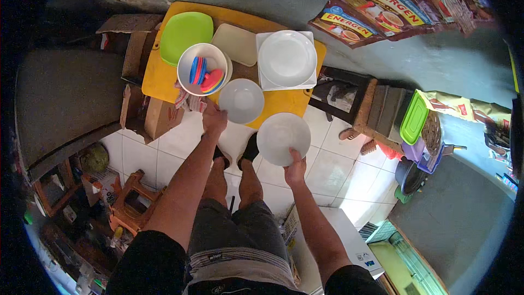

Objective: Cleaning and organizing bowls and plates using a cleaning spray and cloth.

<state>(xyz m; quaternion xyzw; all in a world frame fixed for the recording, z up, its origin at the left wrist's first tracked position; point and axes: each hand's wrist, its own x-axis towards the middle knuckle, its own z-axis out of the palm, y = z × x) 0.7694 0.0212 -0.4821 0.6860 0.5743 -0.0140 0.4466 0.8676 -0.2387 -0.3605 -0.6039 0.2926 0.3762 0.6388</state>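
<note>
My right hand [295, 168] grips a round white plate [280, 135] by its near rim, thumb on the upper face. The plate is held out before the table's front edge. Fingers curled, my left hand [215, 119] has hold of a striped cloth [189, 99], which bunches out to its left. The thumb side of that hand lies against the left rim of a white bowl [241, 100]. Behind the cloth, a white tub [183, 76] contains blue, red and yellow round pieces. Further right, a round white plate [287, 57] tops a stack of square white plates [262, 84].
The yellow table [278, 108] also bears a green square plate [186, 35] and a beige tray [235, 45]. Cardboard boxes [163, 119] stand at its left. An orange stool [131, 200] is lower left; a white box-shaped unit [339, 229] is lower right. Sachets [368, 12] hang above.
</note>
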